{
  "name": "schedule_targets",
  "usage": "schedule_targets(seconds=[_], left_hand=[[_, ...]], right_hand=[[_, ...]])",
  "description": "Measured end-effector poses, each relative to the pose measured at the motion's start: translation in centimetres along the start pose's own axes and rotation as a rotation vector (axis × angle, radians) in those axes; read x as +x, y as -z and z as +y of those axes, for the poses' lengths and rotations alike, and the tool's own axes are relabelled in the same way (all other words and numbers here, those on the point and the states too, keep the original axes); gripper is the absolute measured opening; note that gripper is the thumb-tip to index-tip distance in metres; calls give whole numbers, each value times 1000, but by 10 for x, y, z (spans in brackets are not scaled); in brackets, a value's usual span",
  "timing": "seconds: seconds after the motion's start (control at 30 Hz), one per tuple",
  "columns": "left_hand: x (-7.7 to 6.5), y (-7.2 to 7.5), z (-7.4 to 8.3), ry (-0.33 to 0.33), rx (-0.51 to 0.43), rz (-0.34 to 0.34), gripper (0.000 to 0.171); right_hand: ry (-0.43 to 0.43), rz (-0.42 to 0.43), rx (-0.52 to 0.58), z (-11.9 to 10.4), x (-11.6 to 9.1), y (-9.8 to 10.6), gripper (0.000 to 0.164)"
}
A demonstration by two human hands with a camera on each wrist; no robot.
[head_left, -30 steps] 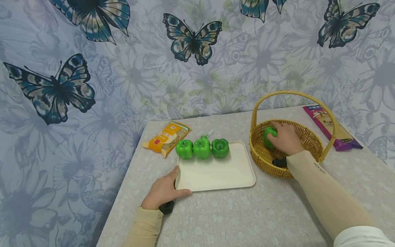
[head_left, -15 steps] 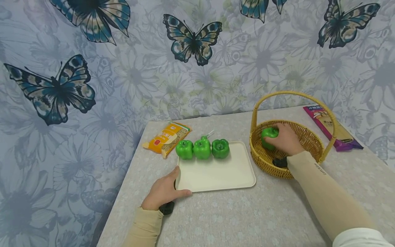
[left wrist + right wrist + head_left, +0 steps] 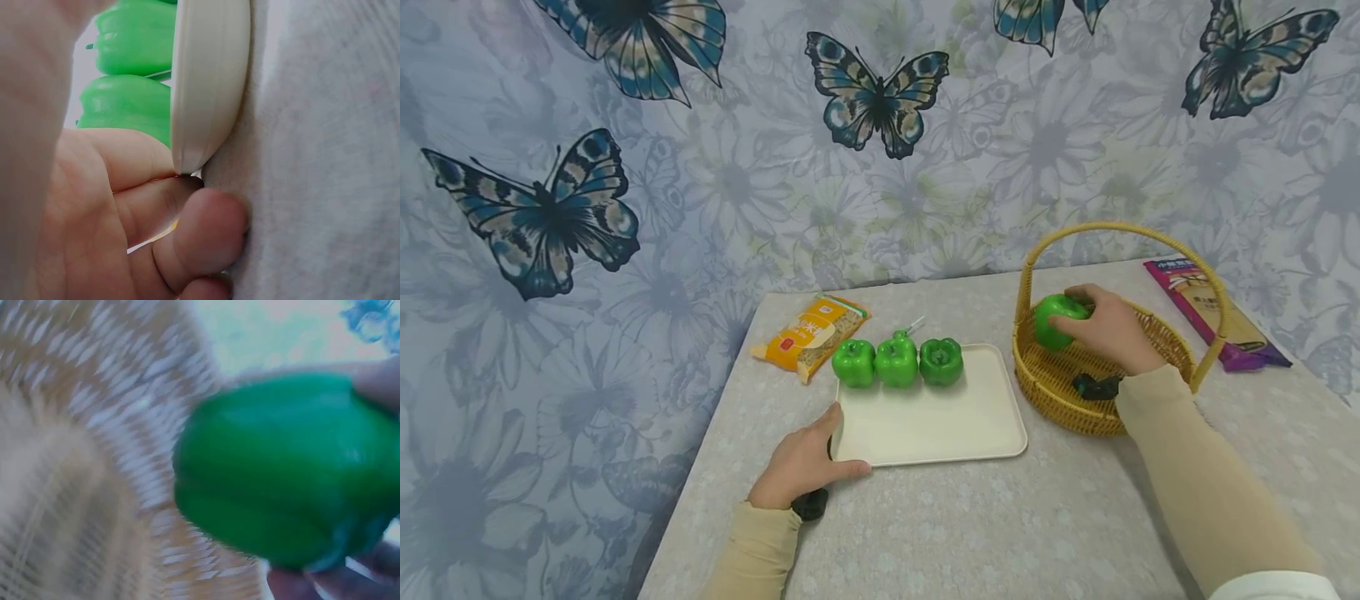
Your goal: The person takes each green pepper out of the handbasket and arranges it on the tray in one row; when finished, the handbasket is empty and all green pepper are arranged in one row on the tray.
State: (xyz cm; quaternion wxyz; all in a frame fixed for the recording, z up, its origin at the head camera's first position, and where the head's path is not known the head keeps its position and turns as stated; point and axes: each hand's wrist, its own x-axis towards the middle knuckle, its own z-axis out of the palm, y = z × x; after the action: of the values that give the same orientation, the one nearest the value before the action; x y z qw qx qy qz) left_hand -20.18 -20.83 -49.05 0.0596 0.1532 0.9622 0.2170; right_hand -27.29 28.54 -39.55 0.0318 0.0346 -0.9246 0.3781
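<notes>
In the head view my right hand [image 3: 1116, 329] grips a green bell pepper [image 3: 1055, 322] over the left part of a woven basket [image 3: 1060, 410]. The right wrist view shows this pepper [image 3: 281, 469] close up, thumb on one side and fingertips on the other. My left hand [image 3: 801, 462] holds the near left corner of a cream tray [image 3: 940, 425], thumb along its front edge and fingers at its left side. In the left wrist view fingers [image 3: 144, 156] meet the tray's rim [image 3: 209, 81]. Three green bell peppers [image 3: 897, 362] stand in a row along the tray's back edge.
An orange grain packet [image 3: 815, 333] lies behind the tray's left end. Beyond the basket on the right is a purple and gold packet [image 3: 1221, 317]. The basket's tall handle [image 3: 1123, 227] arches above my right hand. A patterned wall backs the table.
My right hand has taken a fuller grip on the bell pepper and raised it from deep in the basket toward the rim. My left hand stays at the tray's corner.
</notes>
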Motion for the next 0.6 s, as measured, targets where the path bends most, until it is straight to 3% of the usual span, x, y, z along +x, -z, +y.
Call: schedule_targets(seconds=[0.13,0.3,0.6], left_hand=[[0,3,0,-2,16,5,127],[1,7,2,-10,27,13,126],[1,1,2,-2,18,-7,128]], right_hand=[[144,-51,44,-26,-5,-5,73],[298,-139,48,-45,3,-26,66],[334,-246,-98,-44,14,-61,67]])
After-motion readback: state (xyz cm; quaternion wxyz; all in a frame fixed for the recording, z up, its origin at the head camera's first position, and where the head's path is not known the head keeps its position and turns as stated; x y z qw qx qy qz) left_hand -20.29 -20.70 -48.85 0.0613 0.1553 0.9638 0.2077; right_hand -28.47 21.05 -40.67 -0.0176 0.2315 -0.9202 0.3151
